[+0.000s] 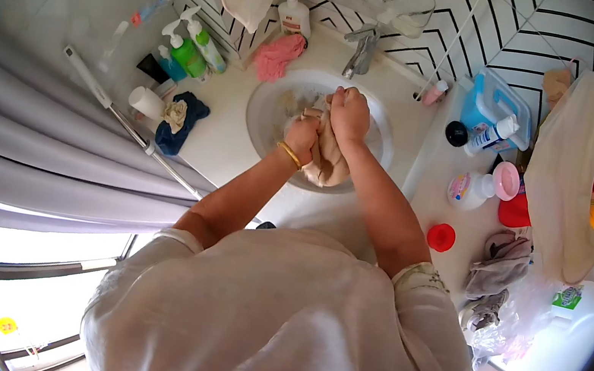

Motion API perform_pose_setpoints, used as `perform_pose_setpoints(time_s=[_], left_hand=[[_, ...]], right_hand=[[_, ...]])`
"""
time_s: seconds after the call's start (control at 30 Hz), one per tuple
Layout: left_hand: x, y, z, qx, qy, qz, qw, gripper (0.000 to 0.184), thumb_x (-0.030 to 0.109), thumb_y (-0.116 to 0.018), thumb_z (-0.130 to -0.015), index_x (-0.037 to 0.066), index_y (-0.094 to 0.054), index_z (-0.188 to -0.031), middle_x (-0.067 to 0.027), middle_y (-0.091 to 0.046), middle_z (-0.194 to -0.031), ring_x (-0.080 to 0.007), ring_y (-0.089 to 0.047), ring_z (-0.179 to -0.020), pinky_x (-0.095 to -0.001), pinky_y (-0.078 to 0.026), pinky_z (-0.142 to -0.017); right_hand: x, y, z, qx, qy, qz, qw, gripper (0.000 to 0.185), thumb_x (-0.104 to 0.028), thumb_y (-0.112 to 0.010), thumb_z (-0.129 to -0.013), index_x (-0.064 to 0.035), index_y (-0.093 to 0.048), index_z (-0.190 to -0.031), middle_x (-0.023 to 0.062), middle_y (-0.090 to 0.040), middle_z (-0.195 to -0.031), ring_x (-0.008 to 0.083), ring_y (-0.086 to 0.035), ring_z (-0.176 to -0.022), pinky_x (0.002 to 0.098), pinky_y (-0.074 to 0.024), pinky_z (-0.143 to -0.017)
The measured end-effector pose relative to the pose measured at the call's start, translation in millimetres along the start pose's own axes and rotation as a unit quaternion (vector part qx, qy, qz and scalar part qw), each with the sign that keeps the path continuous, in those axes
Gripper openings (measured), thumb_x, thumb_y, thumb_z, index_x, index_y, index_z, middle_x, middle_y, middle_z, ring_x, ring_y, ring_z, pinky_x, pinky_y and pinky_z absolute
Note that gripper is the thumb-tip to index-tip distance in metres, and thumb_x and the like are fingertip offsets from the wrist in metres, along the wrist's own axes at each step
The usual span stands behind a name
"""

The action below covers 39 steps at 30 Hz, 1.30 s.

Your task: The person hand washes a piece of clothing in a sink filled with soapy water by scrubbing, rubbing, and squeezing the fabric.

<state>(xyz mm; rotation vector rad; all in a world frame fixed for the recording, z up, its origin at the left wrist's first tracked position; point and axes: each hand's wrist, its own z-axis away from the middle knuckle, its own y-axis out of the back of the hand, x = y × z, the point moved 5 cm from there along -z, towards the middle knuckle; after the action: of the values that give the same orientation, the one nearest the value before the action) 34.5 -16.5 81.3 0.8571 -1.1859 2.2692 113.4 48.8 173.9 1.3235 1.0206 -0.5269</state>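
Beige cloth (329,152), bunched in two hands over the basin

Position: centre of frame, slightly above the middle, within the round white basin (387,149) set in the pale surface (223,122). Tap (361,51) stands above it in the frame, spout toward the bowl.

Grip: left grip (301,138) curled closed on the upper left part of the cloth; right grip (350,114) closed in a fist at its upper end, a little higher in the frame. Fingers largely hidden by knuckles, so exact finger placement cannot be told.

Orientation: long axis runs roughly up and down the frame. Upper end lies between the fists, pointing toward the tap; loose, folded lower end hangs toward the near rim, between the forearms.

Step (judged): hand-working the cloth, probably rubbing or squeezing. Whether water is running cannot be made out.

Next move (judged): calls for firm purchase from both fists, the slack lower end gathered in, and the bundle held within the rim
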Motion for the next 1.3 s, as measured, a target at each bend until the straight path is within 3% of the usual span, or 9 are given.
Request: perform_pose_setpoints(time_s=[0.1,0.23,0.43,0.67,0.93,1.03,1.13,1.2,1.3], left_hand=[[29.1,-17.6,10.2,-0.002,0.009,0.116,0.993,0.027,0.023,-0.046,-0.082,0.001,-0.054,-0.095,-0.0131,-0.058,-0.091,-0.0260,-0.058,-0.085,-0.0395,-0.050,-0.072],[43.2,-20.5,12.4,-0.282,0.071,0.173,0.941,0.037,0.036,-0.043,-0.085,0.002,-0.055,-0.094,-0.0131,-0.059,-0.090,-0.0263,-0.057,-0.084,-0.0372,-0.049,-0.074],[15.6,-10.1,7.0,-0.010,0.044,0.017,0.999,0.034,0.031,-0.042,-0.087,0.003,-0.055,-0.100,-0.0110,-0.060,-0.093,-0.0238,-0.058,-0.085,-0.0346,-0.047,-0.078],[29.1,-5.0,22.8,-0.163,0.080,0.114,0.977,0.037,0.036,-0.039,-0.090,0.004,-0.054,-0.102,-0.0098,-0.060,-0.095,-0.0237,-0.058,-0.086,-0.0350,-0.048,-0.076],[-13.5,52.7,-21.2,0.036,0.093,0.040,0.994,0.038,0.036,-0.048,-0.087,0.005,-0.052,-0.110,-0.0093,-0.058,-0.100,-0.0231,-0.057,-0.089,-0.0348,-0.047,-0.081],[-3.3,57.7,-18.6,-0.090,0.153,0.169,0.969,0.039,0.038,-0.049,-0.087,0.006,-0.052,-0.108,-0.0099,-0.058,-0.098,-0.0226,-0.056,-0.090,-0.0360,-0.047,-0.080],[-26.4,53.4,-36.7,-0.113,0.083,-0.013,0.990,0.037,0.038,-0.049,-0.087,0.007,-0.052,-0.107,-0.0099,-0.057,-0.102,-0.0216,-0.055,-0.092,-0.0367,-0.048,-0.080],[-40.7,37.6,-38.9,-0.043,0.103,0.008,0.994,0.034,0.034,-0.050,-0.087,0.005,-0.052,-0.106,-0.0093,-0.056,-0.104,-0.0219,-0.055,-0.093,-0.0363,-0.046,-0.082],[-45.4,38.9,-70.1,-0.026,0.085,-0.070,0.994,0.031,0.031,-0.041,-0.090,0.007,-0.055,-0.105,-0.0059,-0.059,-0.102,-0.0198,-0.056,-0.093,-0.0350,-0.046,-0.083]], right_hand=[[-6.6,-0.9,8.2,0.027,0.064,-0.086,0.994,0.020,-0.021,-0.055,-0.081,-0.0019,-0.057,-0.079,0.0182,-0.057,-0.091,0.0333,-0.055,-0.088,0.0400,-0.0447,-0.072],[-59.9,2.8,94.0,0.054,0.302,0.019,0.952,0.018,-0.021,-0.055,-0.080,-0.0027,-0.057,-0.079,0.0187,-0.057,-0.088,0.0355,-0.055,-0.086,0.0411,-0.0443,-0.072],[10.9,-4.9,7.3,-0.065,-0.109,-0.123,0.984,0.030,-0.030,-0.051,-0.083,-0.0003,-0.056,-0.085,0.0207,-0.059,-0.088,0.0366,-0.056,-0.086,0.0410,-0.0444,-0.072],[-44.8,-3.3,84.9,0.083,0.238,0.006,0.968,0.028,-0.032,-0.053,-0.081,-0.0035,-0.055,-0.086,0.0189,-0.056,-0.086,0.0359,-0.056,-0.080,0.0422,-0.0447,-0.069],[61.1,-61.2,17.9,-0.092,-0.146,-0.123,0.977,0.036,-0.033,-0.053,-0.081,0.0023,-0.058,-0.085,0.0243,-0.059,-0.084,0.0343,-0.058,-0.083,0.0414,-0.0455,-0.070],[11.1,-57.6,72.9,0.081,0.145,-0.001,0.986,0.035,-0.031,-0.052,-0.082,0.0029,-0.058,-0.086,0.0255,-0.060,-0.081,0.0351,-0.059,-0.080,0.0399,-0.0466,-0.069],[31.3,-65.1,50.6,0.053,0.156,0.058,0.985,0.037,-0.032,-0.052,-0.082,0.0037,-0.058,-0.088,0.0243,-0.060,-0.081,0.0368,-0.059,-0.079,0.0395,-0.0465,-0.069],[86.7,-51.4,2.3,-0.041,-0.191,0.003,0.981,0.037,-0.032,-0.051,-0.082,0.0038,-0.056,-0.090,0.0230,-0.058,-0.083,0.0375,-0.057,-0.079,0.0404,-0.0460,-0.069],[113.0,-50.4,-19.1,-0.009,-0.196,-0.067,0.978,0.038,-0.036,-0.051,-0.082,0.0019,-0.054,-0.089,0.0253,-0.057,-0.085,0.0410,-0.057,-0.078,0.0450,-0.0448,-0.070]])
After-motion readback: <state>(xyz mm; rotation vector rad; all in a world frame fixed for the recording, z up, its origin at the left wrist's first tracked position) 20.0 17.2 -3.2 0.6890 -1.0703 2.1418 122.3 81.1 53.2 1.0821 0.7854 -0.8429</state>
